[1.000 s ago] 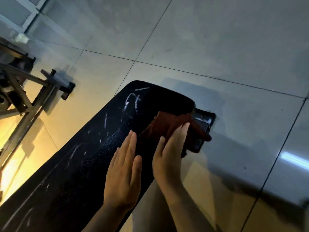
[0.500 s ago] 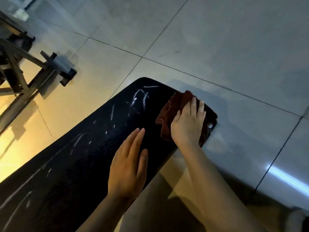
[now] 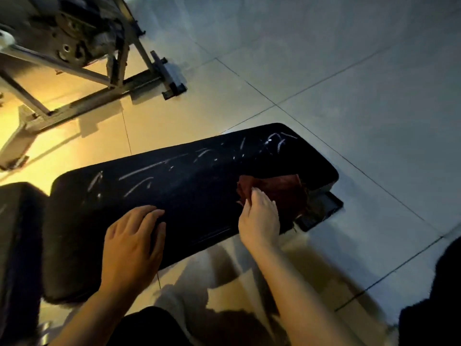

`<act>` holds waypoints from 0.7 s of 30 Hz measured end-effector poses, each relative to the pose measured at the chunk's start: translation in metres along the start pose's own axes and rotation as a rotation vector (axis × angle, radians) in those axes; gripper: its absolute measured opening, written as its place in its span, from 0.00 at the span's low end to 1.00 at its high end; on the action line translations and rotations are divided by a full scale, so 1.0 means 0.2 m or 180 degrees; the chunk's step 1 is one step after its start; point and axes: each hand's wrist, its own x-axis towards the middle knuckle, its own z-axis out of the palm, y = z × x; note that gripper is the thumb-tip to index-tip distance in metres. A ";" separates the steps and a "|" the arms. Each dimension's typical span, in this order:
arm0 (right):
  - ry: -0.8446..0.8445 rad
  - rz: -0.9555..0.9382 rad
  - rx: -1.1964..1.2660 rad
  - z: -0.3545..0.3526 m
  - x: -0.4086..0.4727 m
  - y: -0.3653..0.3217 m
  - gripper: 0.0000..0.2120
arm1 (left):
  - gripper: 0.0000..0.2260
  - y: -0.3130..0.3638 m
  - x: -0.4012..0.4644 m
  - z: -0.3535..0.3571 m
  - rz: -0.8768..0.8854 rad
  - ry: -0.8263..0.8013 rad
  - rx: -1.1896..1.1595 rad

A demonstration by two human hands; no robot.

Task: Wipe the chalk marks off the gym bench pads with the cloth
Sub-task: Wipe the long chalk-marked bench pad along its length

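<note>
On bench pad [image 3: 189, 196] running lower-left to upper-right, chalk marks [image 3: 144, 171], left hand [image 3: 132, 245] flat, right hand [image 3: 259, 218] pinching cloth [image 3: 279, 191]

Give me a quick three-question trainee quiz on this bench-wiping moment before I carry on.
1. True or false: the right hand pinches the red cloth near the far end of the long pad.
2. What does the left hand do? A) grips the cloth B) rests flat on the pad C) hangs off the bench
3. Fill in: white chalk marks show along the pad's ____ edge, on the side of the metal frame.

Key: 1 true; 2 B; 3 far
</note>
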 end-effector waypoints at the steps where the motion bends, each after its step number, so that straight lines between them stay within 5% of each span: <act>1: 0.0012 -0.0069 0.0042 0.01 -0.05 -0.04 0.17 | 0.23 -0.05 -0.05 -0.01 -0.0021 -0.0041 0.0115; 7: -0.0283 -0.0366 0.0211 0.07 -0.21 -0.16 0.15 | 0.24 -0.10 -0.13 0.04 0.0471 0.0099 0.0659; 12: -0.0547 -0.0046 -0.0666 0.04 0.09 0.02 0.30 | 0.22 -0.09 -0.12 0.09 0.0458 0.0257 0.0822; 21: -0.0760 0.0412 -0.1431 -0.10 0.45 0.27 0.28 | 0.22 -0.11 -0.11 0.15 0.0522 0.0501 0.0976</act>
